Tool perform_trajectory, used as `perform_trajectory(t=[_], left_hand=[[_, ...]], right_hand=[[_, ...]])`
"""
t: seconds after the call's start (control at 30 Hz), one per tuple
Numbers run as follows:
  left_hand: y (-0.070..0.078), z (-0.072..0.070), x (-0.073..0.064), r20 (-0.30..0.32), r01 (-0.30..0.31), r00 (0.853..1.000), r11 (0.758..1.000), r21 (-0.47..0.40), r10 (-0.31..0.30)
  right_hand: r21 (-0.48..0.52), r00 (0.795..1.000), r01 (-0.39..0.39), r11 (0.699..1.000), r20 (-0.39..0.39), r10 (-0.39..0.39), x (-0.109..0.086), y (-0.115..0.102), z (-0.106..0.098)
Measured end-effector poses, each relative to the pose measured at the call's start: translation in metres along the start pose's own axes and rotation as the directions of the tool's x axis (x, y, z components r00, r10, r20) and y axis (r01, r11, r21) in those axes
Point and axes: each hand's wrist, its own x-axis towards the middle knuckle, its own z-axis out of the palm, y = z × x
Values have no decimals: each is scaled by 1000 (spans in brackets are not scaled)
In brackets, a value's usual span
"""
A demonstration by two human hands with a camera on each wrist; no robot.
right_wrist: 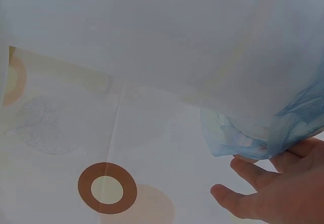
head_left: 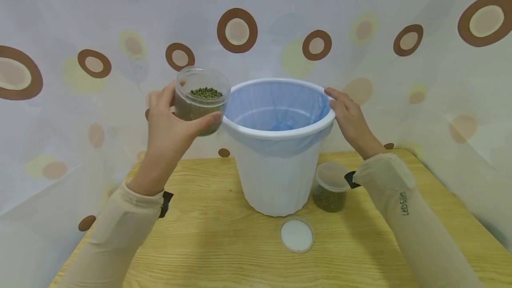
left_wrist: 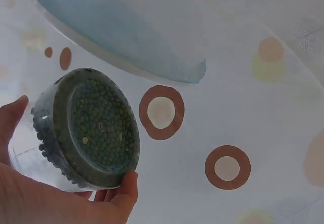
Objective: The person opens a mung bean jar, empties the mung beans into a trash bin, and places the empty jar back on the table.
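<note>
1. Here's the left hand [head_left: 168, 117], fingers and thumb wrapped round a clear jar [head_left: 192, 111] of small green beans [head_left: 206, 93], held up just beside the white bin [head_left: 276, 172].
2. Over on the opposite side, the right hand [head_left: 351, 121] touches the rim, fingers fairly straight.
3. Looks like a lift-and-steady step; the next move seems to call for a firm grip and a controlled wrist.

Right hand [right_wrist: 288, 198]: we see it lower right, fingers extended, some meeting the liner.
Blue liner [right_wrist: 243, 144]: we find it crumpled along the bin's edge.
White bin [right_wrist: 136, 32]: its side fills our upper view.
Patterned backdrop [right_wrist: 162, 138]: we spot a brown ring [right_wrist: 107, 188].
</note>
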Motion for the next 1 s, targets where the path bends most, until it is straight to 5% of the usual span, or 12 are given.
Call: perform_trajectory(t=[0.33,0.6,1.0], left_hand=[[-10,21,44,-93,-13,996,999,38,17],[-20,40,71,-108,-35,993,996,78,43],[-21,57,87,-75,-111,988,957,269,135]], right_hand=[[-5,1000,-18,1000,2,18,1,0,1],[-8,1000,-12,1000,-3,12,0,1,1],[-6,1000,-13,1000,-1,13,0,3,2]])
